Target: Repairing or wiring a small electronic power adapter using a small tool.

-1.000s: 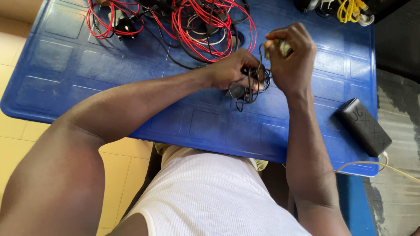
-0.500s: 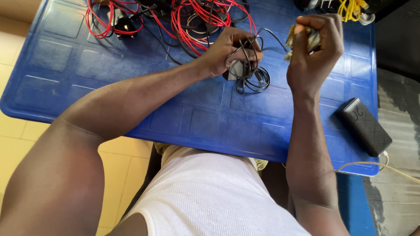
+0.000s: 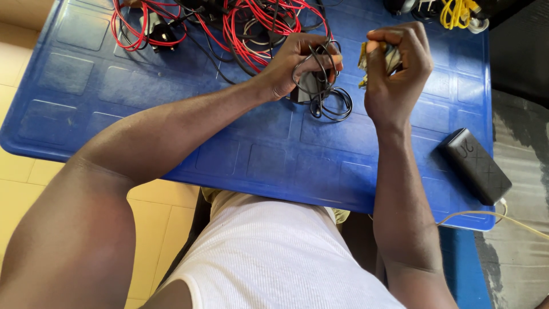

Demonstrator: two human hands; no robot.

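Note:
My left hand point(image 3: 297, 63) grips a small dark adapter with a coiled black cable point(image 3: 323, 94) looped around it, held just above the blue plastic table point(image 3: 257, 143). A few loops of the cable hang down onto the table. My right hand point(image 3: 397, 63) is closed around a small yellowish part point(image 3: 363, 60), close to the right of the left hand. What the part is cannot be made out.
A tangle of red and black wires point(image 3: 240, 28) with dark plugs lies at the table's far side. Yellow cable point(image 3: 457, 11) sits at the far right corner. A black power bank point(image 3: 474, 166) rests near the right edge, with a pale cord point(image 3: 492, 217) below it.
Both hands have lifted from the table and moved toward the far side. The right hand has pulled away to the right of the cable bundle, with the small part in it.

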